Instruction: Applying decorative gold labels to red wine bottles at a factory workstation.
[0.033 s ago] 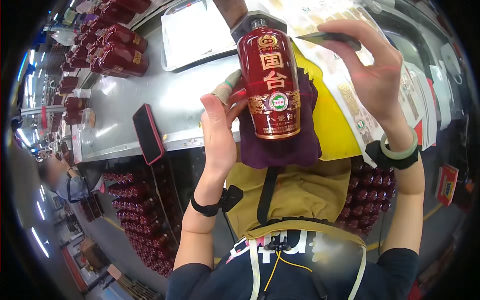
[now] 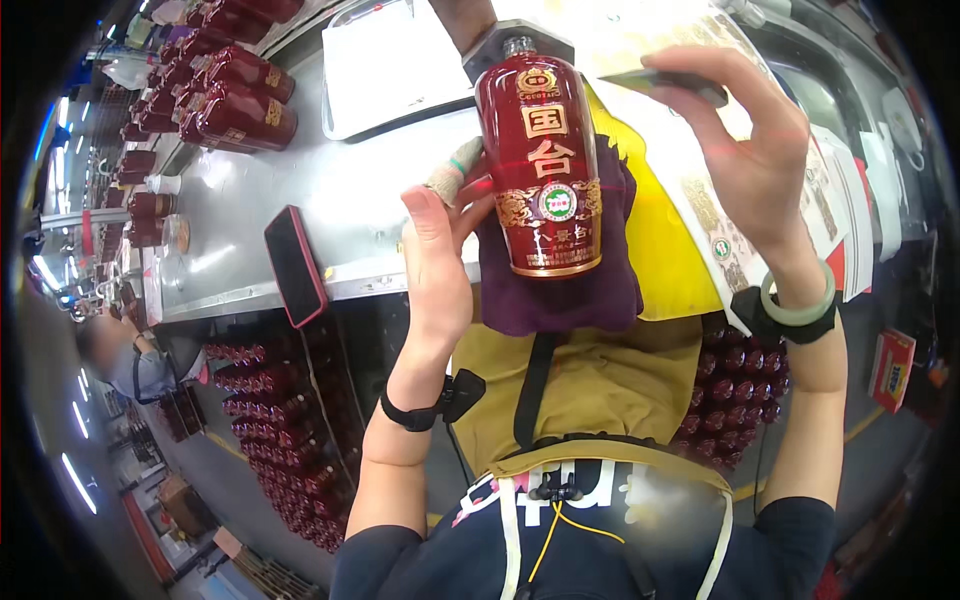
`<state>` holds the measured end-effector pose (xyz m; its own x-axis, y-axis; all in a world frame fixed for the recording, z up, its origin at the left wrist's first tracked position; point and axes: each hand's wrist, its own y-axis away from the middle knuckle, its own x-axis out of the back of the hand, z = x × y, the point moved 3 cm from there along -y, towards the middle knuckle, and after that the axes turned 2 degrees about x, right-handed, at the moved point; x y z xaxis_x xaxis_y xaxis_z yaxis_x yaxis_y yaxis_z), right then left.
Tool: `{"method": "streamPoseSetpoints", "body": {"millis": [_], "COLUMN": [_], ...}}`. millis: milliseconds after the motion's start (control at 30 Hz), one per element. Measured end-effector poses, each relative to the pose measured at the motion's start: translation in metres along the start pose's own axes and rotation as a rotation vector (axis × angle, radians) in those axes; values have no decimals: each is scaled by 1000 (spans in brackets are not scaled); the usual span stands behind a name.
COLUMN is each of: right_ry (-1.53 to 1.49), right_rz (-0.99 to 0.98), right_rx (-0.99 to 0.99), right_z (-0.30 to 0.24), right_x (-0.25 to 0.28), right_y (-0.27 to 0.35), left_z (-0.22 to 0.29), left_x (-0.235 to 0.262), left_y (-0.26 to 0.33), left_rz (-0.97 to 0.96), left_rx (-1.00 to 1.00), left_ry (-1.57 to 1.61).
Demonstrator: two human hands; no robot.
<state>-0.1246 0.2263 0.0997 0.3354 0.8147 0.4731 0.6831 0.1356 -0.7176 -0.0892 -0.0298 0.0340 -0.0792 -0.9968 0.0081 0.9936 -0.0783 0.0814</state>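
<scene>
A dark red glass bottle (image 2: pixel 545 110) with gold lettering lies on a folded purple cloth (image 2: pixel 560 308), its neck pointing away from me. On its lower front sits a round green-and-white sticker (image 2: pixel 558 203). My left hand (image 2: pixel 440 275) is closed on the bottle's left side, thumb up; part of its fingers is hidden behind the bottle. One finger wears a pale fabric cover (image 2: pixel 450 178). To the right of the bottle, my right hand (image 2: pixel 765 160) pinches dark, pointed tweezers (image 2: pixel 690 86), the tip aimed left toward the bottle's shoulder without touching it.
Under the right hand spread sticker sheets (image 2: pixel 712 195) and a yellow cloth (image 2: pixel 660 260). A dark metal block (image 2: pixel 490 50) stands behind the bottle neck. Left are a phone (image 2: pixel 297 265) at the table's edge, a white tray (image 2: pixel 395 75) and several red bottles (image 2: pixel 240 115). A person (image 2: pixel 140 365) is far left.
My right hand and the tweezers have shifted very slightly to the right and nearer to me. The bottle and my left hand stay in place.
</scene>
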Motion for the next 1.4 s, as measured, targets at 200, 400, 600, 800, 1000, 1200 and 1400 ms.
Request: {"method": "streamPoseSetpoints", "body": {"millis": [200, 400, 600, 800, 1000, 1200, 1400], "right_ry": [-67, -221, -111, -117, -499, -177, -135], "right_rz": [-172, -317, -31, -110, 18, 169, 183], "right_rx": [219, 304, 2, -132, -419, -321, -583], "right_z": [-26, -46, -54, -58, -58, -94, -127], "right_x": [-14, -7, 17, 44, 34, 116, 190], "right_y": [35, 81, 54, 35, 45, 115, 221], "left_z": [-3, 3, 9, 27, 25, 45, 56], "left_x": [7, -2, -4, -37, -31, -87, -191], "left_y": [-1, -3, -30, -30, 62, 69, 104], "left_rz": [-4, -25, -144, -265, -427, -666, -1057], "left_rx": [28, 42, 161, 187, 131, -34, -645], "left_ry": [41, 17, -25, 87, 39, -241, -586]}}
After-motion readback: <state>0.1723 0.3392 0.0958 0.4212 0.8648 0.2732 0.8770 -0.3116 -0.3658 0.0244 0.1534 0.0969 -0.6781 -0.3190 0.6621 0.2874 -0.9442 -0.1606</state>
